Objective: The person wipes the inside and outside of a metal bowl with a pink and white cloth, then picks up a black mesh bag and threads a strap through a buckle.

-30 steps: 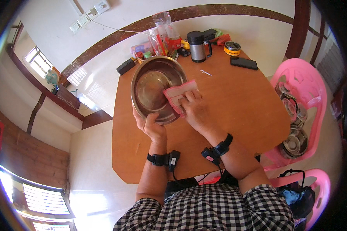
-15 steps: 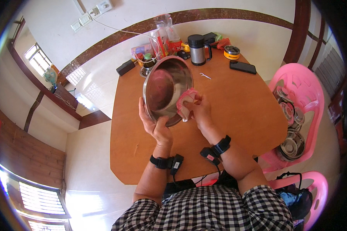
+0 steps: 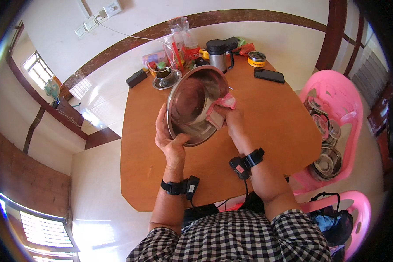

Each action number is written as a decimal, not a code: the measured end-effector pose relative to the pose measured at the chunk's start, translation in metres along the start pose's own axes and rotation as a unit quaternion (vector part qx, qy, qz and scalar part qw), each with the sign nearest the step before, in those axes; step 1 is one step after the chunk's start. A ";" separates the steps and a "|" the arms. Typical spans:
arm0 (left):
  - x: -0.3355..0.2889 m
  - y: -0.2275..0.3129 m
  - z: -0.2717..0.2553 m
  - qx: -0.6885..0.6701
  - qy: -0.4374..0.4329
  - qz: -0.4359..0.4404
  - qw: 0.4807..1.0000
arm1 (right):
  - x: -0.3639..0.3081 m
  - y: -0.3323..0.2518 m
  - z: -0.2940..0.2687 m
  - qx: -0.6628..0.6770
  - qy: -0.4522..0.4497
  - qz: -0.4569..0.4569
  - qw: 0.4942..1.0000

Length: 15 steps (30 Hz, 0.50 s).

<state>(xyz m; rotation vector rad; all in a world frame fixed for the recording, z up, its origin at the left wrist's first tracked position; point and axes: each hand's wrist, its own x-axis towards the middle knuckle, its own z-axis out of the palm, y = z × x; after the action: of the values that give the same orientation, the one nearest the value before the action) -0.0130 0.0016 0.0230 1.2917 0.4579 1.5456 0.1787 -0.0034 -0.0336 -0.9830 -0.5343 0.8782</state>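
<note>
A shiny steel basin [image 3: 188, 101] is held up tilted above the wooden table, its hollow side toward me. My left hand [image 3: 169, 139] grips its lower left rim, thumb on the inside and fingers behind. In my right hand [image 3: 231, 120] is a pink and white cloth [image 3: 218, 112], pressed against the inner right wall of the basin near the rim. The fingers of the right hand are partly hidden by the cloth. Both wrists wear black straps with small boxes.
On the brown table [image 3: 266, 131] stand a steel mug with black lid [image 3: 218, 54], a phone [image 3: 269, 75], a yellow-banded tin [image 3: 256, 59], a steel cup on a saucer [image 3: 165, 78] and a black box [image 3: 136, 78]. A pink chair [image 3: 336, 91] holds steel pots and lids [image 3: 326, 161].
The basin has shifted slightly right and now covers most of the small white pick on the table. My right hand has moved the cloth right and further onto the basin's inner wall.
</note>
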 end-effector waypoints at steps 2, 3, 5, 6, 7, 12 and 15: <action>-0.001 0.001 0.003 0.005 -0.018 0.003 1.000 | -0.003 -0.008 0.003 0.018 0.015 -0.047 0.999; -0.004 0.002 0.010 -0.027 -0.008 -0.001 1.000 | -0.006 -0.008 0.006 0.018 0.015 -0.047 0.999; -0.007 -0.003 0.014 -0.058 0.004 0.002 0.998 | -0.013 -0.009 0.014 0.145 -0.016 0.034 0.989; -0.008 -0.017 0.010 0.016 0.006 0.005 1.000 | -0.021 -0.006 0.020 0.145 -0.020 0.034 0.989; -0.009 -0.023 0.012 0.087 0.006 0.006 0.996 | -0.031 -0.003 0.023 0.119 -0.049 0.062 0.990; -0.009 -0.026 -0.001 0.112 -0.024 -0.015 0.993 | -0.033 0.012 0.019 0.165 -0.114 0.143 0.969; 0.000 -0.016 -0.007 0.119 -0.077 -0.029 0.989 | 0.004 0.014 -0.010 0.055 -0.128 0.061 0.988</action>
<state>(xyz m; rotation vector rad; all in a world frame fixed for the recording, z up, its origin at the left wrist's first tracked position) -0.0118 0.0106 0.0077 1.5551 0.5886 1.3616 0.1829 -0.0012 -0.0505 -0.8137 -0.6405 1.1399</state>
